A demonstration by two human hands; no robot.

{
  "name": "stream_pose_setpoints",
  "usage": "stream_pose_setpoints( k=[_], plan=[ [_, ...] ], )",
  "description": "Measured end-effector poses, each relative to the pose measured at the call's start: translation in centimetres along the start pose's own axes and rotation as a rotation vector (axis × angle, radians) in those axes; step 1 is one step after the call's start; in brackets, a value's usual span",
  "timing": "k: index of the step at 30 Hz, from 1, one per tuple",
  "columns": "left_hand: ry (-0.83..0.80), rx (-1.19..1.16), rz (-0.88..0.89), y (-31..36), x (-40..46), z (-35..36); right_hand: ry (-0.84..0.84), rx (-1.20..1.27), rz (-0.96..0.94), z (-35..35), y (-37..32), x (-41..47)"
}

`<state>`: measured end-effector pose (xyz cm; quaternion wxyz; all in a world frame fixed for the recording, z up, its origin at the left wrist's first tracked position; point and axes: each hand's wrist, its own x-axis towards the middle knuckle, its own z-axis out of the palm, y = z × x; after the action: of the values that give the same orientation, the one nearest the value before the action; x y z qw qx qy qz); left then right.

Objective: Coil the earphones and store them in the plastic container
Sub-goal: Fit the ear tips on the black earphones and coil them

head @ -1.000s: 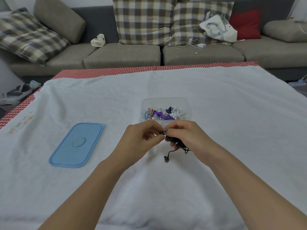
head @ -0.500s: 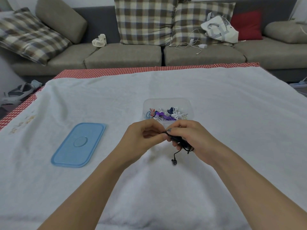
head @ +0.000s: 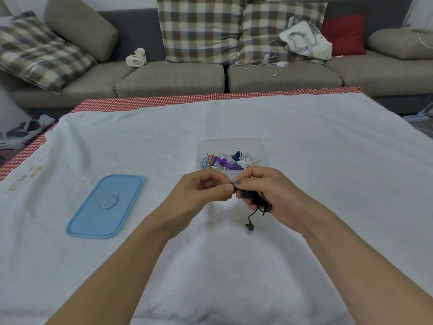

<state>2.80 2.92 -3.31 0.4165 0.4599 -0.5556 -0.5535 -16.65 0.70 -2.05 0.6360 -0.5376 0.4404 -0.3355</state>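
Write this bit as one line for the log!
step: coiling | both hands hold black earphones | one earbud dangles | container open | lid aside

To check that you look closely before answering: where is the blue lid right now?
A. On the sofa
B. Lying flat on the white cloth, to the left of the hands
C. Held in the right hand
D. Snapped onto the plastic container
B: the blue lid lies flat on the white cloth, left of both hands, apart from the open plastic container.

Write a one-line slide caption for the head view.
Both hands, left hand and right hand, coil black earphones before the open plastic container; blue lid lies aside.
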Motion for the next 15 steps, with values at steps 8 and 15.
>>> stream_pose_setpoints(
  k=[8, 15],
  plan=[
    [-0.064, -0.206, -0.103, 0.14, 0.24, 0.15, -0.004, 0.059, 0.022, 0.07, -0.23, -0.02],
    [-0.063, -0.249, -0.071, 0.08, 0.56, 0.26, 0.001, 0.156, 0.043, 0.12, -0.36, 0.04]
  ],
)
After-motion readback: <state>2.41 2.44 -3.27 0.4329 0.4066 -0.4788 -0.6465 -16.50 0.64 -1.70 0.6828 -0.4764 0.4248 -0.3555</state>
